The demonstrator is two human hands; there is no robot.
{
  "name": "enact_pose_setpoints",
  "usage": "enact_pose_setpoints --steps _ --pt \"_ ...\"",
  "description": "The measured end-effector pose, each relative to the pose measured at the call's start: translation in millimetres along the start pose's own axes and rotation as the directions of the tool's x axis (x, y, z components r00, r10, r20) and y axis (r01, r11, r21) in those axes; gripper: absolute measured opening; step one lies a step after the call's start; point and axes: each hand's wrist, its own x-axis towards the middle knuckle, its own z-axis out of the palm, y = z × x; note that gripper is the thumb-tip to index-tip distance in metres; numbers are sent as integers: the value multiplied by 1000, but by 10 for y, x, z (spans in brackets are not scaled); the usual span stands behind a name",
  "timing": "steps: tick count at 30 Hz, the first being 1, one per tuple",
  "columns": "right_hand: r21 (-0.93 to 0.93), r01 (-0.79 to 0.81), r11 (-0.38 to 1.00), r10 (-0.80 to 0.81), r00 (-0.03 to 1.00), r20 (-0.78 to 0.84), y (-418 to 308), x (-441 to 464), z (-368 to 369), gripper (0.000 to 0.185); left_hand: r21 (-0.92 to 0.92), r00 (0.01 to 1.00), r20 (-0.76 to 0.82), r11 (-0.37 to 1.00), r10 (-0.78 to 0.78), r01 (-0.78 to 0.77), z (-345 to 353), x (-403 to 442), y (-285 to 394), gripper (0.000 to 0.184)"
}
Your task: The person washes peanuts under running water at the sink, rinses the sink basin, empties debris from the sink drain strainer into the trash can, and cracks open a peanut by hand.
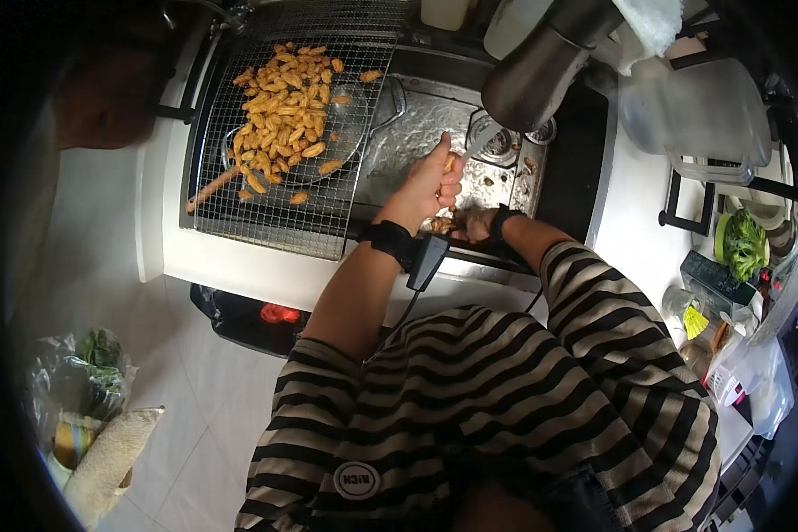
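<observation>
My left hand (436, 182) is a fist over the metal basin, thumb up. From it a pale flat strip (481, 140) slants up to the right; I cannot tell whether it is a blade or a handle. Just below, my right hand (477, 225) is low at the basin's near edge, its fingers mostly in shadow. Beside those fingers lie small brown pieces (440, 224). The metal basin (408, 151) looks wet, with brown bits on its right side. To the left, a pile of yellow-brown unshelled peanuts (284, 111) rests on a wire mesh rack (239, 217).
A round pan with a wooden handle (213, 190) shows beneath the rack. A dark brown cylinder (545, 71) leans in from the upper right. Clear plastic containers (714, 111) and a green leafy vegetable (743, 244) are at right. Bags (97, 381) lie on the left floor.
</observation>
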Motion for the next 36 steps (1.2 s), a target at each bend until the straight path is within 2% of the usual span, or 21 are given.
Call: enact_pose_setpoints --steps 1,3,7,9,10,12,13,15,17,19,21,24,25,27,28,29,31,32,34,35,36 --pt "-119 74 990 -85 993 -88 77 129 129 44 -35 1000 -21 999 -13 13 5 6 10 44" --pt "-141 437 889 -459 854 -245 552 669 504 33 -78 999 -50 997 -6 2 -10 41 7 42" --pt "-25 268 963 -269 962 -47 478 565 417 26 -101 995 -97 994 23 -33 -29 44 15 35" --pt "597 424 681 -476 876 -79 822 819 605 29 -122 992 -120 991 33 -48 -60 45 14 33" --pt "789 274 550 -447 895 0 703 643 491 31 -129 988 -140 988 61 -79 -92 51 5 30" --pt "549 293 783 -335 942 -26 380 199 215 30 -138 977 -179 980 115 -141 -168 63 -18 26" --pt "515 271 813 -281 958 -60 243 -4 71 29 -137 965 -234 978 121 -156 -204 81 -34 23" --pt "756 234 611 -160 972 -172 57 -361 -250 28 -134 932 -336 973 136 -190 -284 159 -75 19" --pt "933 338 128 -66 941 -332 -137 -695 -508 13 -164 913 -377 959 157 -232 -346 251 -145 16" --pt "845 505 -177 -177 828 -532 -189 -879 -722 12 -233 903 -392 930 177 -283 -315 304 -199 16" --pt "693 651 -311 10 731 -682 -375 -1147 -841 13 -339 950 -243 901 196 -272 -229 306 -184 18" --pt "377 891 253 227 324 -918 -482 -949 -876 15 -495 953 -119 816 278 -299 172 249 -129 24" --pt "371 819 438 206 310 -928 -605 -998 -858 19 -484 943 -61 817 326 -314 195 266 -108 27" --pt "-72 559 826 -59 -41 -997 -910 -1191 -790 22 -463 910 56 818 410 -341 194 315 -48 32" --pt "-90 548 832 -137 46 -989 -973 -1201 -705 29 -425 810 199 793 551 -436 111 354 -8 38" --pt "-243 443 863 -220 -103 -970 -1021 -1125 -662 33 -411 800 168 779 576 -474 75 410 -28 37" --pt "-191 350 917 -157 -124 -980 -1136 -1282 -645 35 -382 774 105 744 624 -549 204 250 -20 36" --pt "-179 287 941 -151 -119 -981 -1115 -1290 -670 36 -365 821 150 803 550 -471 227 162 -5 35" --pt "-146 161 976 -129 -106 -986 -1034 -1271 -737 36 -317 849 54 815 526 -484 243 130 -60 34" --pt "-64 233 970 -44 -91 -995 -964 -1244 -786 35 -294 857 8 820 515 -490 275 136 -71 33" --pt "18 300 954 41 -70 -997 -862 -1182 -838 35 -382 894 101 847 437 -371 278 227 -86 31"
